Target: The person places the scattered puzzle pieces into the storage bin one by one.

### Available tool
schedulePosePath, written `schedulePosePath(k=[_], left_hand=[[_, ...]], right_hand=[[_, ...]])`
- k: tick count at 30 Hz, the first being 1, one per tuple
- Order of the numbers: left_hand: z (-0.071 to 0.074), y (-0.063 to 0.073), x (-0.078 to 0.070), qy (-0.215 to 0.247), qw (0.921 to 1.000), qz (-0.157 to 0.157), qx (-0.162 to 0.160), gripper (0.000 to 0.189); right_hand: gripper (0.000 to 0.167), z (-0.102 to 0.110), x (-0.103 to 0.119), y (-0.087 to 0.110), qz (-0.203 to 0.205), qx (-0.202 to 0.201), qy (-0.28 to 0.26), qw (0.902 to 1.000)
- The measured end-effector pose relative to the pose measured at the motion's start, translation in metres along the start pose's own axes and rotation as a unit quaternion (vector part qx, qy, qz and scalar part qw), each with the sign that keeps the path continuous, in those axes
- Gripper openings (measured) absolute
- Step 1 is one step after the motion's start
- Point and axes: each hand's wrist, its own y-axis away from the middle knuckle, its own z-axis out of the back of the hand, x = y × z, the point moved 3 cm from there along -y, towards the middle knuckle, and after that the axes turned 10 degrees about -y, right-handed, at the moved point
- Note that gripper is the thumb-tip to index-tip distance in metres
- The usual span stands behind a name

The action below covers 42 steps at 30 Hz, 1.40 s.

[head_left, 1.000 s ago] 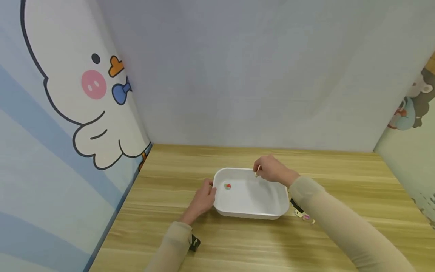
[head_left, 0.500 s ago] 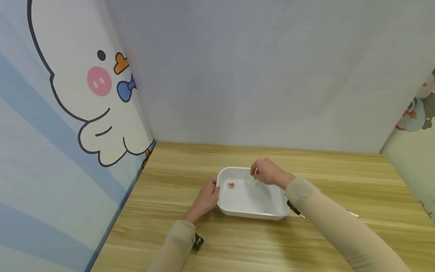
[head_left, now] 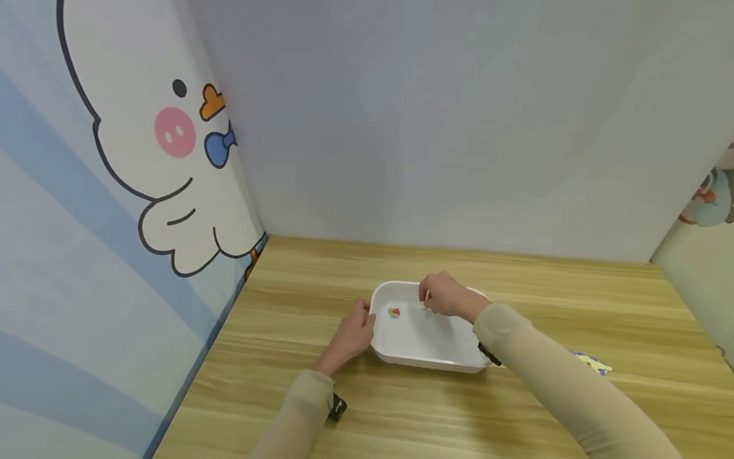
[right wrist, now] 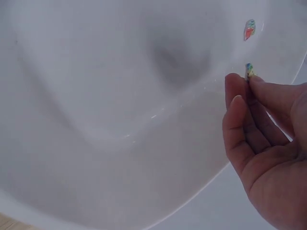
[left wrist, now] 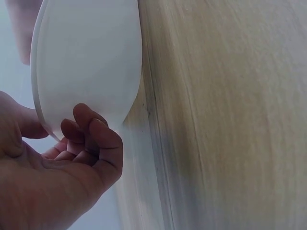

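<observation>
A white rectangular plastic tray [head_left: 424, 341] stands on the wooden table. At its left end my left hand [head_left: 352, 330] grips the rim; in the left wrist view the thumb is inside the wall and the fingers [left wrist: 108, 143] curl against the outside. Over the tray's far part, my right hand [head_left: 447, 296] pinches a small flat piece [right wrist: 249, 70] between thumb and fingertips. That piece is printed in blue, green and yellow. On the tray floor, towards the left, lies another small piece [head_left: 394, 312], red and green.
Right of the tray, blue-and-yellow pieces [head_left: 593, 363] lie on the table [head_left: 413, 408], partly covered by my right forearm [head_left: 550, 357]. A grey wall [head_left: 447, 127] rises behind the table. A cartoon-printed wall [head_left: 132, 191] flanks it on the left.
My right hand has moved left and lower over the tray with its piece. My left hand keeps its grip. The loose pieces close to the tray's right are now hidden behind the right arm.
</observation>
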Motion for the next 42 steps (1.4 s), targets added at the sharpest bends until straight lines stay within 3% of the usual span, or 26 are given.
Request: schedulePosePath(k=[11,18,42], left_hand=[[0.000,-0.001,0.002,-0.003,1.0000,0.001,0.004,0.025],[0.000,-0.002,0.003,-0.006,1.0000,-0.002,0.001,0.026],[0.000,-0.002,0.006,-0.017,0.9997,-0.016,-0.004,0.024]], right_hand=[[0.002,-0.004,0.010,-0.009,-0.017,0.022,0.010,0.9996],[0.008,-0.008,0.015,-0.014,0.012,0.018,0.033,0.9992],[0.016,-0.029,0.015,-0.033,0.006,0.036,0.052,0.9980]])
